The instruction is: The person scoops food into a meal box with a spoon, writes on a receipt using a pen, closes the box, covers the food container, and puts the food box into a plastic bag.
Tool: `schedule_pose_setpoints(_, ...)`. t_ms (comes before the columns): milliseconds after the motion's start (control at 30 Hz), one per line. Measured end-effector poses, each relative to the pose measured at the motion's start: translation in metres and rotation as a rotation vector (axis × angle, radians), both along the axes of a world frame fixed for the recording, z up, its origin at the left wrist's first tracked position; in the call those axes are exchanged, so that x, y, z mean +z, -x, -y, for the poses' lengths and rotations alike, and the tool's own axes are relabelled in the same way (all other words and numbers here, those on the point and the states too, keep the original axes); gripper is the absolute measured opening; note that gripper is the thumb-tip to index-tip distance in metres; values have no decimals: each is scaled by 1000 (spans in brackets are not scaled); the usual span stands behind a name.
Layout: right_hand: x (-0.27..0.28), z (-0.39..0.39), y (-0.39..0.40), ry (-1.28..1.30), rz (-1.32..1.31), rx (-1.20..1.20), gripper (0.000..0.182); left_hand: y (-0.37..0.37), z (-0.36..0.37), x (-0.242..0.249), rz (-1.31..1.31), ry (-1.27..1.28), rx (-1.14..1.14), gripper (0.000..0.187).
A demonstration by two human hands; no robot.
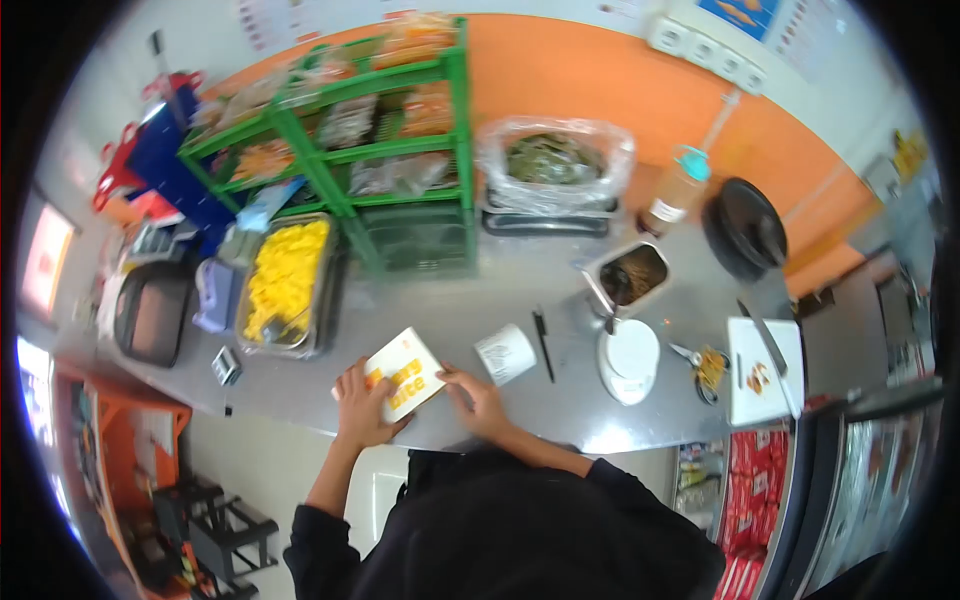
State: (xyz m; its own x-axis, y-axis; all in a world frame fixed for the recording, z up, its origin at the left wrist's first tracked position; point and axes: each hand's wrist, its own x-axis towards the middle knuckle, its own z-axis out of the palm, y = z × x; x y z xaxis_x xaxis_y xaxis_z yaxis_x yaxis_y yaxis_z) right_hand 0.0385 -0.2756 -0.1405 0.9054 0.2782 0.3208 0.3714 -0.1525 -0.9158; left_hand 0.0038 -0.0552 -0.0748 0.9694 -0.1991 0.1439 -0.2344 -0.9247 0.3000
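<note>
A small white food box with orange and yellow lettering is between my two hands, close over the front edge of the steel counter. My left hand grips its left side, fingers bent over the printed lid. At the box's right corner, my right hand has thumb and fingers closed on the edge. Just right of the box lies a white paper roll with small print. Beyond it is a black pen.
Yellow food fills a tray at left, beside a green rack. To the right are a steel pan with a ladle, a white scale, and a cutting board with a knife. A squeeze bottle stands behind.
</note>
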Motion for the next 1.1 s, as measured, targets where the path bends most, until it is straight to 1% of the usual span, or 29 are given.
schedule_pose_setpoints(33,-1,-2,0,-132,-30,-21,21,3,4,0,-5,16,-56,55)
schedule_pose_setpoints(67,-2,-4,-1,-117,-30,-78,21,8,6,2,-3,-1,-30,55)
schedule_pose_setpoints(100,-1,-8,-3,-149,-179,-103,23,13,10,4,-3,-18,2,54)
schedule_pose_setpoints(133,1,-13,-4,-189,-329,-120,24,18,14,5,-12,-5,-40,54)
schedule_pose_setpoints(200,4,-25,-10,-157,-193,-122,23,28,18,9,-19,-14,-31,53)
schedule_pose_setpoints(233,6,-30,-11,-125,-90,-198,20,31,21,12,-18,2,-32,52)
schedule_pose_setpoints(267,3,-30,-11,-127,-96,-189,20,30,24,11,-23,0,-23,52)
schedule_pose_setpoints(333,-3,-33,-4,-75,-219,-317,19,32,23,10,9,-31,-36,51)
schedule_pose_setpoints(367,-5,-34,-2,-81,-181,-323,20,31,22,10,-5,-30,-50,52)
schedule_pose_setpoints(400,8,-30,1,-100,-357,-253,23,32,19,6,-10,-54,-45,53)
schedule_pose_setpoints(433,9,-32,-2,-109,-182,-251,26,32,16,4,-30,-67,-54,53)
schedule_pose_setpoints(467,4,-33,0,-141,-225,-200,29,34,16,5,-46,-94,-36,55)
schedule_pose_setpoints(500,2,-32,0,-122,-275,-184,31,35,13,0,-55,-61,-26,56)
schedule_pose_setpoints(533,-1,-30,-2,-82,-278,-153,33,34,12,3,-86,-84,-21,57)
schedule_pose_setpoints(567,4,-31,-5,-68,-347,-85,34,32,2,4,-140,-15,-28,56)
schedule_pose_setpoints(600,9,-32,-7,-48,-376,-68,34,33,-3,0,-91,31,-22,57)
schedule_pose_setpoints(633,13,-35,-8,-23,-364,-75,35,34,-5,5,-113,67,0,57)
schedule_pose_setpoints(667,13,-41,-10,24,-335,-71,34,37,-10,4,-66,76,29,57)
schedule_pose_setpoints(700,15,-49,-12,14,-290,-46,33,41,-16,8,-43,98,51,56)
schedule_pose_setpoints(733,22,-62,-13,-19,-256,4,33,47,-25,12,-22,124,67,56)
schedule_pose_setpoints(800,33,-93,-12,-61,-398,109,35,70,-50,25,24,130,161,56)
schedule_pose_setpoints(833,50,-114,-8,-59,-386,147,35,81,-63,32,42,147,204,55)
schedule_pose_setpoints(900,78,-157,9,-63,-566,311,37,107,-94,47,38,130,297,56)
schedule_pose_setpoints(933,75,-182,15,-61,-559,350,37,123,-111,54,21,117,354,56)
schedule_pose_setpoints(1000,60,-231,30,-41,-543,517,38,157,-141,60,9,109,437,58)
schedule_pose_setpoints(1067,39,-283,46,-97,-572,590,39,190,-169,58,-7,84,607,60)
schedule_pose_setpoints(1100,26,-307,54,-43,-599,683,40,207,-181,60,-44,80,668,61)
